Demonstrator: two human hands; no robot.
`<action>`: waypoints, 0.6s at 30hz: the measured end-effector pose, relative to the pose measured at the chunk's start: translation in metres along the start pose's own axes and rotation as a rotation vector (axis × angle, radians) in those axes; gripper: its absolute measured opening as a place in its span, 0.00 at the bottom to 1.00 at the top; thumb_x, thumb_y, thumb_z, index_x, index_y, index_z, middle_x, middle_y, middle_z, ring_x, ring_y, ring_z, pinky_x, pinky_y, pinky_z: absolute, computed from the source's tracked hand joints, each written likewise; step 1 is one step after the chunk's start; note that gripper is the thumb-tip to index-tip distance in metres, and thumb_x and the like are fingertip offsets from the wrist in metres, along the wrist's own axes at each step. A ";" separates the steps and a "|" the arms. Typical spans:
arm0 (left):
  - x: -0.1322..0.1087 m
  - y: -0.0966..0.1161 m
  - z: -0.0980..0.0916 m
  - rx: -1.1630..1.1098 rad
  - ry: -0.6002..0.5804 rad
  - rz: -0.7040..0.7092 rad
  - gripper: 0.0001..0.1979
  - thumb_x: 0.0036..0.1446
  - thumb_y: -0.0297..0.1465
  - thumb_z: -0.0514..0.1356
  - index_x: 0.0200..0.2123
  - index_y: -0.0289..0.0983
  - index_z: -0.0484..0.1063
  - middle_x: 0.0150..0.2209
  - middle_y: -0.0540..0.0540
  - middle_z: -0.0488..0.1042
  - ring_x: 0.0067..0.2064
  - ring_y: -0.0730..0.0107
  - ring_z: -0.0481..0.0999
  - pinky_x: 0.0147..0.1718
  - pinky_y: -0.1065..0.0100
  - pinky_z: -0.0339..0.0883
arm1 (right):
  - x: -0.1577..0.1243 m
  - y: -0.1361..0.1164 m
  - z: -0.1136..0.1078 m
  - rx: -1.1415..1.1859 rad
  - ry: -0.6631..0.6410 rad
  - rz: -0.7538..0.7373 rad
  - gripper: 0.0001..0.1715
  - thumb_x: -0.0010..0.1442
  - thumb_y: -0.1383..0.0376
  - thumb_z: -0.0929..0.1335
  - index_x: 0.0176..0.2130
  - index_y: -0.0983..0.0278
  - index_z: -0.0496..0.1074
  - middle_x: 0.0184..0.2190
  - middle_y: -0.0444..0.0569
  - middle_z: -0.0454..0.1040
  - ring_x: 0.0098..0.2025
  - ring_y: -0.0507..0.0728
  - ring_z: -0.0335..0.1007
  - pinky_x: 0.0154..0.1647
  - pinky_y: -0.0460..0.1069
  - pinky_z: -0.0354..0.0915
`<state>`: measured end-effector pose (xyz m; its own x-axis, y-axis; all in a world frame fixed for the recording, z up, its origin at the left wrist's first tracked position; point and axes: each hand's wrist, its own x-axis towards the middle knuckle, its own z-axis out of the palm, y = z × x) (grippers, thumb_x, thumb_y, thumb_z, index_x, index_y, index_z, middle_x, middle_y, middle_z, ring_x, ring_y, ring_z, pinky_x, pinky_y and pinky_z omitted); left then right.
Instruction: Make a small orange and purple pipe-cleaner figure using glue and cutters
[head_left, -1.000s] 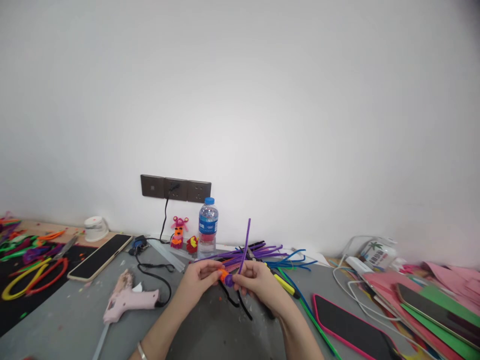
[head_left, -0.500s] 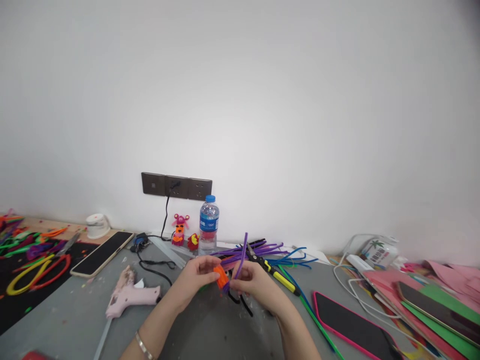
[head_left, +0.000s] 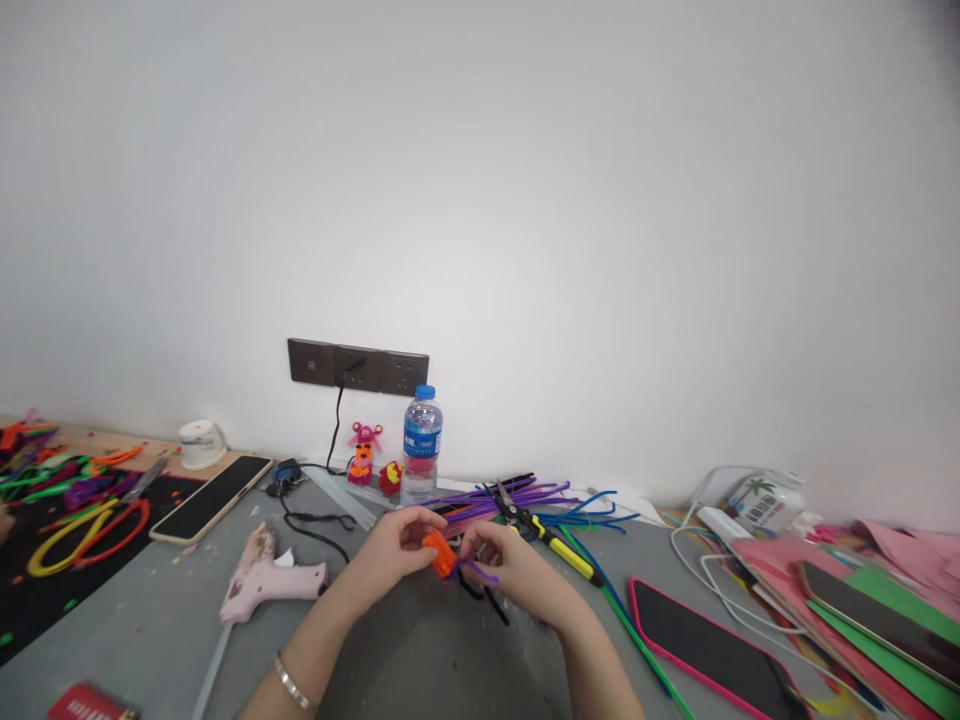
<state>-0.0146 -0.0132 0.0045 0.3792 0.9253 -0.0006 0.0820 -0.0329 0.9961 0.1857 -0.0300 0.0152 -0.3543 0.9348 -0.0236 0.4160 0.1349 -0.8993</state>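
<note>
My left hand [head_left: 395, 551] pinches a small orange coil of pipe cleaner [head_left: 439, 552] above the grey table. My right hand [head_left: 512, 568] pinches a purple pipe cleaner [head_left: 480, 572] that joins the orange coil and now lies bent low across my fingers. The two hands almost touch at the coil. Black pipe cleaner pieces [head_left: 486, 598] lie on the table just under them.
A pile of purple and blue pipe cleaners [head_left: 525, 497] and yellow-handled cutters [head_left: 551, 541] lie behind my hands. A pink glue gun [head_left: 266, 579], a water bottle [head_left: 421, 445], small figures [head_left: 363, 452], phones [head_left: 212, 497] [head_left: 701, 650], cables and coloured foam sheets [head_left: 862, 600] surround them.
The purple pipe cleaner stood upright a second ago; it is now bent down and wound low at the orange coil. The view has shifted slightly.
</note>
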 end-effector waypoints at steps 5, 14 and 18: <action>0.003 -0.007 0.000 0.047 0.019 0.063 0.14 0.42 0.23 0.60 0.37 0.34 0.73 0.36 0.45 0.78 0.38 0.64 0.77 0.39 0.65 0.69 | 0.002 0.001 0.005 0.000 -0.006 0.008 0.04 0.49 0.72 0.67 0.28 0.63 0.68 0.25 0.40 0.67 0.27 0.51 0.60 0.29 0.45 0.55; 0.004 -0.014 -0.001 0.254 0.053 0.106 0.16 0.41 0.21 0.57 0.36 0.33 0.75 0.36 0.44 0.77 0.36 0.65 0.76 0.34 0.69 0.68 | 0.003 -0.008 0.007 -0.003 0.106 -0.094 0.07 0.57 0.63 0.66 0.27 0.62 0.65 0.25 0.41 0.64 0.28 0.52 0.59 0.29 0.45 0.55; 0.001 -0.012 -0.002 0.336 0.048 0.135 0.16 0.42 0.21 0.56 0.37 0.34 0.75 0.36 0.44 0.77 0.36 0.66 0.76 0.32 0.70 0.67 | -0.002 -0.007 0.003 -0.021 0.076 -0.049 0.14 0.57 0.60 0.66 0.23 0.62 0.64 0.22 0.42 0.66 0.26 0.52 0.61 0.28 0.45 0.56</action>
<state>-0.0169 -0.0107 -0.0070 0.3646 0.9204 0.1413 0.3354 -0.2714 0.9021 0.1809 -0.0336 0.0203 -0.3105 0.9490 0.0540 0.4179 0.1872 -0.8890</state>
